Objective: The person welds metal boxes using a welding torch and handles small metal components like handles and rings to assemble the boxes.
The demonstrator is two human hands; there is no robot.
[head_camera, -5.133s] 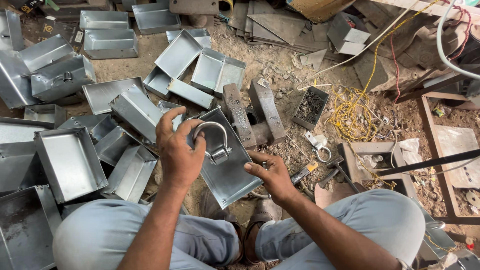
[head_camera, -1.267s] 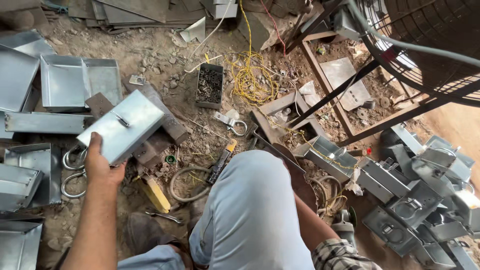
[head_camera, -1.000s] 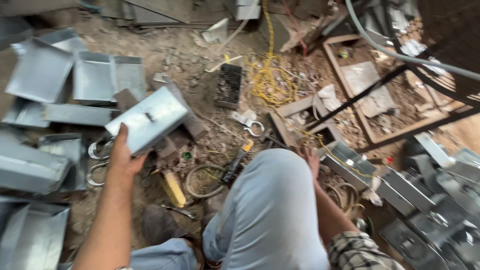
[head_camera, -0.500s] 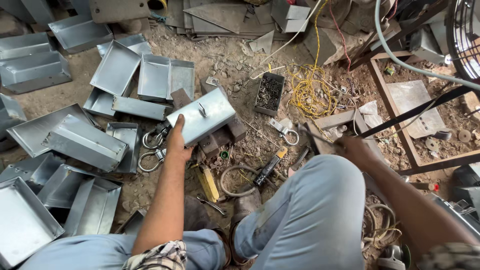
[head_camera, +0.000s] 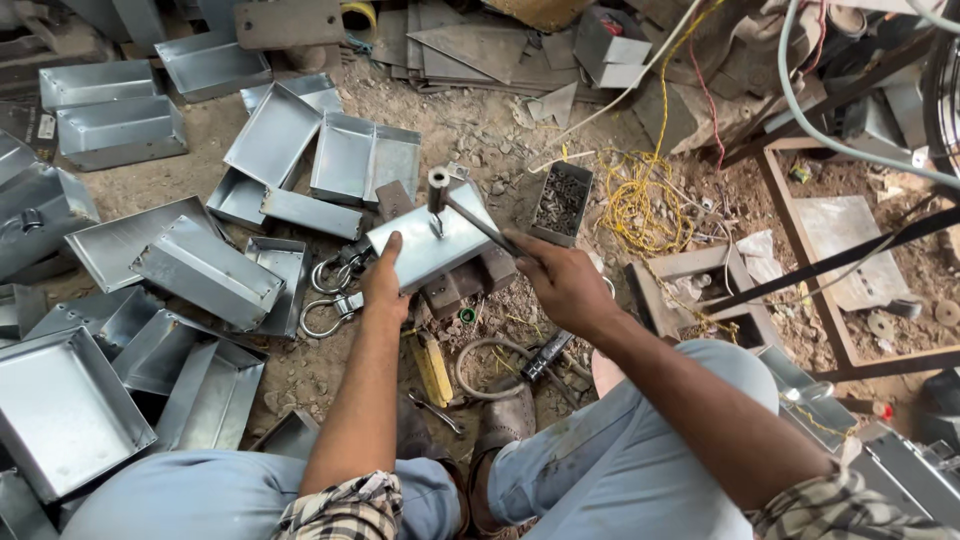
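The left hand point(head_camera: 385, 285) pressed down on the near edge of a flat galvanised box lid point(head_camera: 432, 245), fingers curled over its rim and thumb laid along the top, holding it steady on a block point(head_camera: 455, 290) set on the dirt floor point(head_camera: 480, 130). The right hand point(head_camera: 562, 285) was closed around the handle of a hammer point(head_camera: 462, 208), whose cylindrical head stood over the middle of the lid, just beside a small fitting there; contact could not be judged. Open sheet-metal trays point(head_camera: 345, 160) lay scattered to the left, two metal shackles point(head_camera: 328, 295) just beside the left hand. A small box of fasteners point(head_camera: 562, 203) and tangled yellow wire point(head_camera: 640, 195) lay beyond the lid, to the right.
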